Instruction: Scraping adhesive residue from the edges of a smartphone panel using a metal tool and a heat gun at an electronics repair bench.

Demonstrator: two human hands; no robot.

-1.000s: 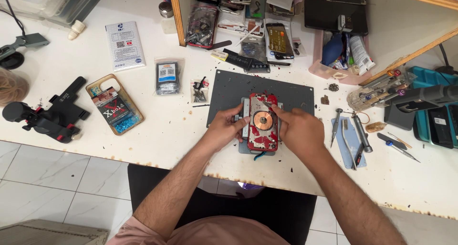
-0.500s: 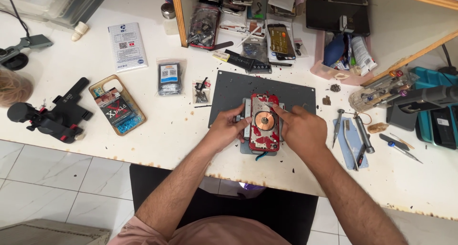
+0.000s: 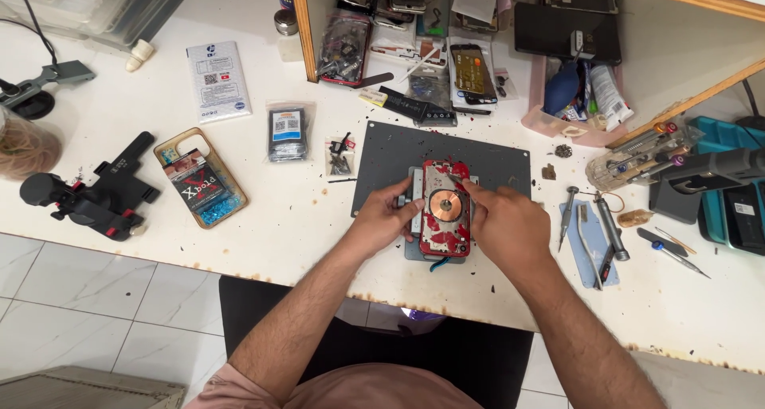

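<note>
At the middle of the bench (image 3: pixel 263 218), on a grey mat (image 3: pixel 494 158): left hand (image 3: pixel 382 218) pinching the red phone back (image 3: pixel 445 218) by its edge, steadying it; right hand (image 3: pixel 502 226) curled, fingertips pressing its right side. Screwdrivers (image 3: pixel 610 226) just right, within reach.

A phone (image 3: pixel 445 218) lies face down in a holder (image 3: pixel 414 246) on a mat (image 3: pixel 494 158) near the front edge of the surface (image 3: pixel 263 242). The left hand (image 3: pixel 382 216) rests against the phone's left side, the right hand (image 3: pixel 506 226) against its right. Left of the mat lie a small bag of parts (image 3: pixel 340 156), a packet (image 3: pixel 286 130) and a phone case (image 3: pixel 200 177); further left sits a clamp (image 3: pixel 92 194). Right of the mat, screwdrivers (image 3: pixel 610 226) lie side by side. Behind the mat, phones (image 3: pixel 472 70) are stacked on a shelf.
</note>
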